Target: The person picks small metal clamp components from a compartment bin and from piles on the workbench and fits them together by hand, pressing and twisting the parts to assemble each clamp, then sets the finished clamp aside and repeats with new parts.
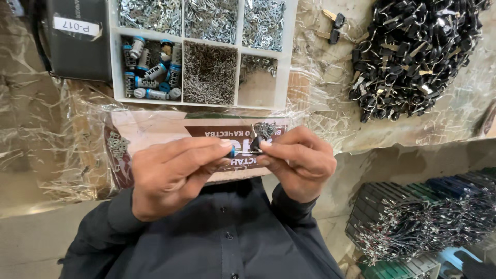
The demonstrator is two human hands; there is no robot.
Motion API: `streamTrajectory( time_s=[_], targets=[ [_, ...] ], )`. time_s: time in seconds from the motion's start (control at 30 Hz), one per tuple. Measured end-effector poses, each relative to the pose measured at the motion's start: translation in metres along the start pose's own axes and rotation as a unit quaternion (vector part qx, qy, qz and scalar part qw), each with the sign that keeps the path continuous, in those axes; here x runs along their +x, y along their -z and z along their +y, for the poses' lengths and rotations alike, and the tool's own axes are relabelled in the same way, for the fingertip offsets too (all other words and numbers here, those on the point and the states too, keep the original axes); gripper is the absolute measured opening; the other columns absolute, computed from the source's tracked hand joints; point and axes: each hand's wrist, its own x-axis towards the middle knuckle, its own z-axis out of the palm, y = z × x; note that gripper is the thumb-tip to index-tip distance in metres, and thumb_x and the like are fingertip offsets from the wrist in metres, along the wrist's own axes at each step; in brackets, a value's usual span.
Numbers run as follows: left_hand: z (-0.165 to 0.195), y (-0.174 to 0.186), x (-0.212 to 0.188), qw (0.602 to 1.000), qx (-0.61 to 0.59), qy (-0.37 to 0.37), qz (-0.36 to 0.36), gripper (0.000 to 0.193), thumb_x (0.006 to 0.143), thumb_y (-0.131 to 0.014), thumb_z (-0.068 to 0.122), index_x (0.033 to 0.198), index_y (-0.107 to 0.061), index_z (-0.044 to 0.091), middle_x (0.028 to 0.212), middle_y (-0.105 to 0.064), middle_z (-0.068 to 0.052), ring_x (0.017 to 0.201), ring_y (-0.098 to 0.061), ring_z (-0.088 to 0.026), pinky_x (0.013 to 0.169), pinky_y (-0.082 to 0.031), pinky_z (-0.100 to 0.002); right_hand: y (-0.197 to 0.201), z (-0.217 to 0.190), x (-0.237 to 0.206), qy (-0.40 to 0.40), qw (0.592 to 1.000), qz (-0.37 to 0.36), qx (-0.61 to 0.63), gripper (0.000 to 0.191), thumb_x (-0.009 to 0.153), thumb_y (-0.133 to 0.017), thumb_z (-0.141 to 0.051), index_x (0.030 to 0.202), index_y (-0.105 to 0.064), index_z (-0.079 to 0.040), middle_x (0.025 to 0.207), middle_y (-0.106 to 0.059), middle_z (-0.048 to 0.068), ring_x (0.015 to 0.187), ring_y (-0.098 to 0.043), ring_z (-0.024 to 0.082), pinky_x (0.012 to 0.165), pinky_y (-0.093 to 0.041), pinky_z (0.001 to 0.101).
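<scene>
My left hand (173, 173) and my right hand (299, 160) meet fingertip to fingertip above a brown and white printed card (155, 129) on the bench. Between them they pinch a small lock cylinder with a blue end (233, 151). A black-headed key (255, 140) stands in it, its metal blade pointing up, gripped by my right fingers. Most of the cylinder is hidden by my fingers.
A white compartment tray (287, 57) behind the card holds small metal parts, thin pins and blue-ended cylinders (150, 67). A big heap of black-headed keys (413, 51) lies at the right. A dark box (77, 46) stands at the left. Crates of assembled parts (413, 222) sit low right.
</scene>
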Motion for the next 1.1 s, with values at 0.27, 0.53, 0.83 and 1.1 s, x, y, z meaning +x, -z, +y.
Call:
streamTrajectory(
  time_s=[0.27, 0.53, 0.83, 1.1],
  targets=[
    [-0.006, -0.002, -0.004, 0.999, -0.005, -0.031, -0.020, 0.033, 0.082, -0.082, 0.000, 0.114, -0.075, 0.009, 0.109, -0.076, -0.009, 0.091, -0.078, -0.025, 0.075, -0.061, -0.032, -0.001, 0.003, 0.011, 0.000, 0.997, -0.064, 0.045, 0.038, 0.073, -0.087, 0.009, 0.107, -0.077, -0.003, 0.087, -0.070, 0.008, 0.074, -0.065, 0.013, 0.063, -0.050, 0.0226],
    [-0.003, -0.016, -0.001, 0.988, -0.144, 0.036, 0.053, 0.032, 0.085, -0.083, 0.007, 0.108, -0.060, 0.010, 0.105, -0.074, -0.007, 0.093, -0.078, -0.022, 0.077, -0.062, -0.029, -0.011, 0.012, 0.006, -0.036, 0.994, -0.050, 0.094, 0.034, 0.075, -0.087, 0.006, 0.106, -0.076, -0.002, 0.088, -0.070, 0.009, 0.078, -0.065, 0.014, 0.067, -0.048, 0.0251],
    [-0.009, -0.027, -0.009, 0.996, 0.042, -0.078, -0.001, 0.027, 0.085, -0.085, 0.008, 0.109, -0.072, 0.007, 0.096, -0.077, -0.008, 0.079, -0.076, -0.025, 0.065, -0.058, -0.034, 0.023, 0.015, 0.031, -0.079, 0.966, -0.207, 0.130, 0.020, 0.084, -0.081, 0.000, 0.104, -0.075, -0.001, 0.089, -0.071, 0.005, 0.082, -0.067, 0.014, 0.073, -0.049, 0.0273],
    [-0.002, -0.003, -0.043, 0.966, -0.177, 0.036, 0.186, 0.042, 0.099, -0.076, 0.001, 0.130, -0.049, -0.003, 0.107, -0.073, -0.028, 0.090, -0.077, -0.027, 0.081, -0.066, -0.036, 0.045, -0.001, 0.120, -0.065, 0.980, -0.107, 0.156, 0.021, 0.105, -0.068, -0.009, 0.125, -0.067, -0.003, 0.118, -0.071, 0.008, 0.103, -0.067, 0.013, 0.095, -0.053, 0.0277]
  ],
)
